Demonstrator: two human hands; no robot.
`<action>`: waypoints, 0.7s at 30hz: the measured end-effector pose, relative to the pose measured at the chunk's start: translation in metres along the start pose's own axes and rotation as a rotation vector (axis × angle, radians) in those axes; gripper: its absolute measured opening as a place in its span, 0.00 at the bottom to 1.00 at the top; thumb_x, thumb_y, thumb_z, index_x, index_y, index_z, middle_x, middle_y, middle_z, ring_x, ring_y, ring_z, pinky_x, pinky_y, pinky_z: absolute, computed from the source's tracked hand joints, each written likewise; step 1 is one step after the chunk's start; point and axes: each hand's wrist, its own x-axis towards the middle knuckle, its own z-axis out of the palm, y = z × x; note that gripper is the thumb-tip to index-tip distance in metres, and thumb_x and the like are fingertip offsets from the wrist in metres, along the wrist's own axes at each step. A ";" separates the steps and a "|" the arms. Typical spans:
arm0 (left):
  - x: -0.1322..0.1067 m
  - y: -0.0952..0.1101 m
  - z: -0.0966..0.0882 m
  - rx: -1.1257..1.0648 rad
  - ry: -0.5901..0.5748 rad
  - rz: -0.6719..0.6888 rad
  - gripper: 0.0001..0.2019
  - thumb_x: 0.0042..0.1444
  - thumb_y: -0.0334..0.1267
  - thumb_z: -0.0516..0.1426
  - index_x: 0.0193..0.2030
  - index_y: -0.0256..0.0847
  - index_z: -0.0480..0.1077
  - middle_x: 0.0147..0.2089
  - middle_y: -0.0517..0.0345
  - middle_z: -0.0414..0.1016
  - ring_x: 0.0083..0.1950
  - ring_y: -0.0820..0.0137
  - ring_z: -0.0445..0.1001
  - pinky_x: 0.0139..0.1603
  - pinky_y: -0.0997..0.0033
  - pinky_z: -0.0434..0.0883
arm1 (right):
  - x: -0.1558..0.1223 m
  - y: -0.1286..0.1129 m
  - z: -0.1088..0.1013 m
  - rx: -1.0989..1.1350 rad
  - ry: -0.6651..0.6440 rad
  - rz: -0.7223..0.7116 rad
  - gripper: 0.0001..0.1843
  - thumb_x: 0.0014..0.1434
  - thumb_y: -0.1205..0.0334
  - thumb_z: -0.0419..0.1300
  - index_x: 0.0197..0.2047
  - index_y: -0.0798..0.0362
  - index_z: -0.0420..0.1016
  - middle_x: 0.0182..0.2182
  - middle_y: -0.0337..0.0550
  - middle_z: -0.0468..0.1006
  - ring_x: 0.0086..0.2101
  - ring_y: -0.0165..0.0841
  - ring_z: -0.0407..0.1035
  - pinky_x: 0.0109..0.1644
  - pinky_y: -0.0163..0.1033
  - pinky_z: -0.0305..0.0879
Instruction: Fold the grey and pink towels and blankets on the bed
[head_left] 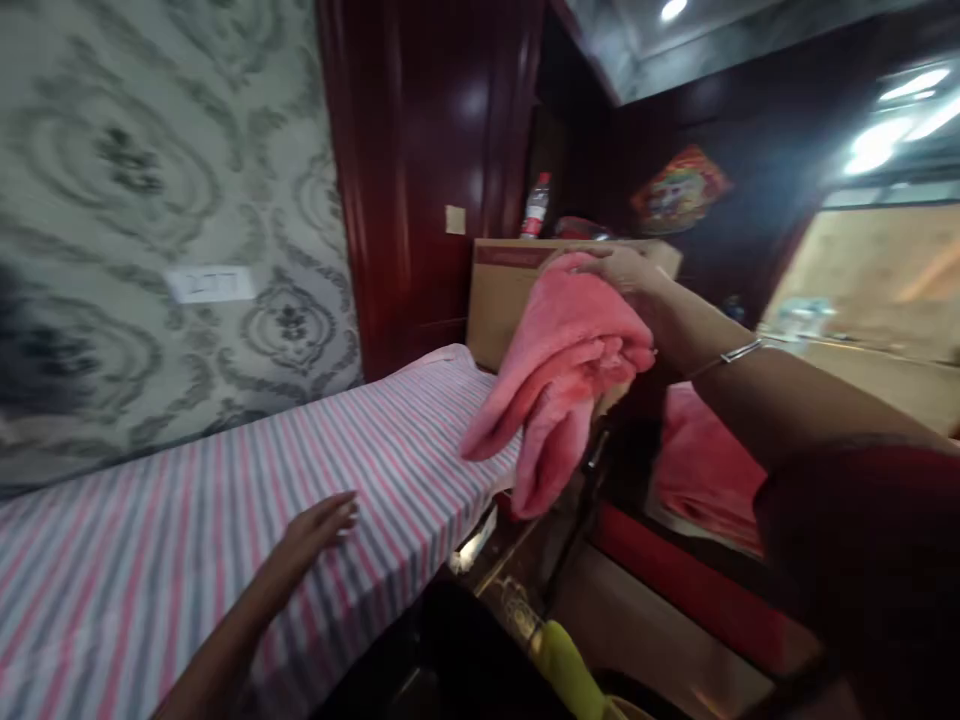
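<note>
A soft pink towel (570, 340) hangs in loose folds from my right hand (619, 268). My right arm reaches forward, and the fingers grip the towel's top edge in front of a cardboard box. Lower on the left, my left hand (326, 520) is over the striped sheet (247, 490), with its fingers loosely extended and nothing visible in them. Whether it touches the sheet I cannot tell. The sheet has pink, grey and white stripes and covers a long bed-like surface along the wall.
On the cardboard box (491, 300) stands a bottle with a red cap (535, 208). More folded pink cloth (705, 470) lies on a dark seat with a red edge (675, 570) at right. A yellow-green object (566, 665) is low in front. Patterned wall (150, 200) borders the left.
</note>
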 end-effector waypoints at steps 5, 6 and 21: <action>-0.007 0.024 0.022 -0.689 -0.256 -0.172 0.37 0.55 0.62 0.59 0.65 0.40 0.64 0.58 0.35 0.75 0.53 0.44 0.79 0.52 0.38 0.75 | 0.018 0.019 0.111 0.252 -0.156 0.133 0.27 0.54 0.78 0.63 0.58 0.62 0.73 0.39 0.40 0.82 0.36 0.29 0.74 0.57 0.45 0.69; -0.006 0.032 0.018 -0.790 -0.226 -0.125 0.35 0.58 0.60 0.57 0.65 0.39 0.64 0.58 0.36 0.76 0.54 0.45 0.79 0.52 0.39 0.75 | 0.017 0.029 0.128 0.276 -0.181 0.130 0.27 0.54 0.76 0.64 0.58 0.59 0.73 0.41 0.41 0.82 0.38 0.29 0.74 0.56 0.43 0.70; -0.009 -0.055 -0.038 -0.686 0.445 -0.096 0.30 0.43 0.35 0.72 0.53 0.38 0.70 0.33 0.55 0.80 0.29 0.68 0.78 0.29 0.73 0.73 | -0.199 0.190 0.299 -0.254 -0.815 -0.190 0.37 0.54 0.42 0.63 0.65 0.45 0.72 0.63 0.46 0.72 0.62 0.51 0.64 0.68 0.58 0.58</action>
